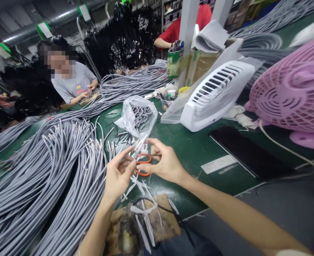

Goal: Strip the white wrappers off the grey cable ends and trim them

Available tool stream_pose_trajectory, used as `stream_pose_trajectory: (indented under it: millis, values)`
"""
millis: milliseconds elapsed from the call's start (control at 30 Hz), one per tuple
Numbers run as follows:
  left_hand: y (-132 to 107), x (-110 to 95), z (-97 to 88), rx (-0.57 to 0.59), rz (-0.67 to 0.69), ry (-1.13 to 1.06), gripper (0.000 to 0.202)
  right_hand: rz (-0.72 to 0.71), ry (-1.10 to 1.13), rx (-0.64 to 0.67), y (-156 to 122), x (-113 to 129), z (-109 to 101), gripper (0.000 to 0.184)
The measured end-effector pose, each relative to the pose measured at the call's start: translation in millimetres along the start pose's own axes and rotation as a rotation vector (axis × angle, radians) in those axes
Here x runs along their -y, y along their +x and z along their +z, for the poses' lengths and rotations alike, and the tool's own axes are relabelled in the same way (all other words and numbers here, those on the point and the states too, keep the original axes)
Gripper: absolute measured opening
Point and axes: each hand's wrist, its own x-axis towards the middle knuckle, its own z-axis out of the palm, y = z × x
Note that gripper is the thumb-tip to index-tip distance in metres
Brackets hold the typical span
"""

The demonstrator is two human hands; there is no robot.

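My left hand [119, 173] and my right hand [164, 163] meet over the green table [196, 149], both pinching thin white strips [142, 199] that trail down toward my lap. An orange ring [143, 164], perhaps a scissors handle or a rubber band, sits between my fingers. Just beyond my hands lies a clear plastic bag [138, 117] filled with small dark tubes, and several loose dark tubes [121, 137] are scattered beside it. A big bundle of grey cables [53, 170] lies to the left of my left hand.
A white fan housing [215, 96] and a pink fan [292, 92] stand at the right, with a black flat slab [247, 153] before them. A green can of pens [174, 62] stands behind. One person in grey [71, 83] sits across the table, another in red [183, 25] farther back.
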Motion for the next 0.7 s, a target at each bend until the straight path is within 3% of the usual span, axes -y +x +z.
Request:
stream_pose_trajectory:
  millis: [167, 400, 700]
  values:
    - [-1, 6, 6.0, 0.061, -0.025, -0.021, 0.035, 0.117, 0.079, 0.043, 0, 1, 6, 0.025]
    - [3, 10, 11.2, -0.05, -0.017, -0.03, 0.031, 0.05, 0.172, 0.177, 3, -2, 3, 0.017]
    - [2, 14, 12.1, -0.118, 0.118, 0.134, 0.019, -0.008, -0.03, 0.253, -1, -3, 5, 0.018]
